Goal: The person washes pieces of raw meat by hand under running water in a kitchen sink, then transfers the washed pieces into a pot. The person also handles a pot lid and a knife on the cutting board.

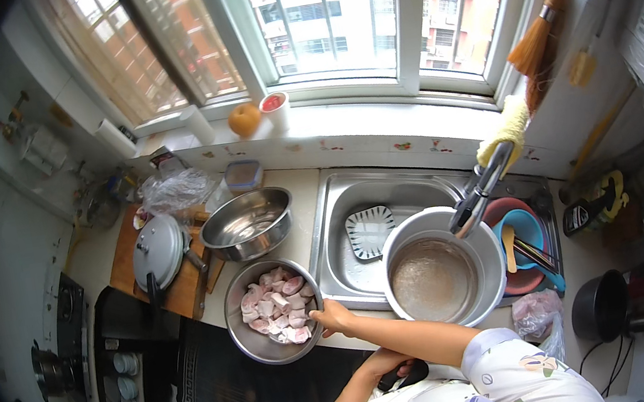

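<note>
My right hand (333, 318) grips the right rim of a stainless steel bowl (243, 340) that holds several pieces of raw, pale pink meat (279, 309). The bowl is at the counter's front edge. My left hand (397, 364), crossed beneath my right forearm, is closed around a black handle (409, 374). A large metal pot (390, 253) stands at the sink's right part, below the tap; its inner bottom looks brownish. The handle's join to the pot is hidden by my right arm. An empty steel basin (249, 238) sits behind the meat bowl.
A pressure cooker lid (157, 252) lies on a wooden cutting board (186, 298) at left, beside a cleaver. The steel sink (336, 230) holds a white slotted dish (370, 232). The tap (481, 191) overhangs the pot. Right of it are a blue bowl (519, 226) with utensils and a plastic bag (536, 315).
</note>
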